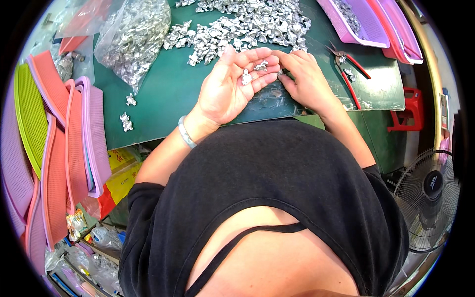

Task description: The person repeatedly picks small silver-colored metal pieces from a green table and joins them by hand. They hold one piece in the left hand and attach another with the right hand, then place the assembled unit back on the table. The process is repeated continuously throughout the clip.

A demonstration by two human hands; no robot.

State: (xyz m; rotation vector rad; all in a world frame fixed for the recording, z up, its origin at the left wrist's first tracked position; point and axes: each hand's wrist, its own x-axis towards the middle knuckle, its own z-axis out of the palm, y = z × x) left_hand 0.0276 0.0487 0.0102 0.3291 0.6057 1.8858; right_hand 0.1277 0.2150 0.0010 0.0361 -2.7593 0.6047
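Note:
My left hand is palm up over the near edge of the green table, its fingers slightly curled. Lying on those fingers are a small silver metal casting and another one nearer the tips. My right hand meets the left fingertips, thumb and fingers bent together around a small metal casting that is mostly hidden. Just beyond both hands spreads a large heap of similar castings. Red-handled pliers lie right of my right hand, with a casting between the handles.
A clear plastic bag full of castings stands at the left, with two loose castings nearer me. Stacked plastic baskets crowd the left edge. A purple basket holds parts at the far right. A fan and red stool stand right.

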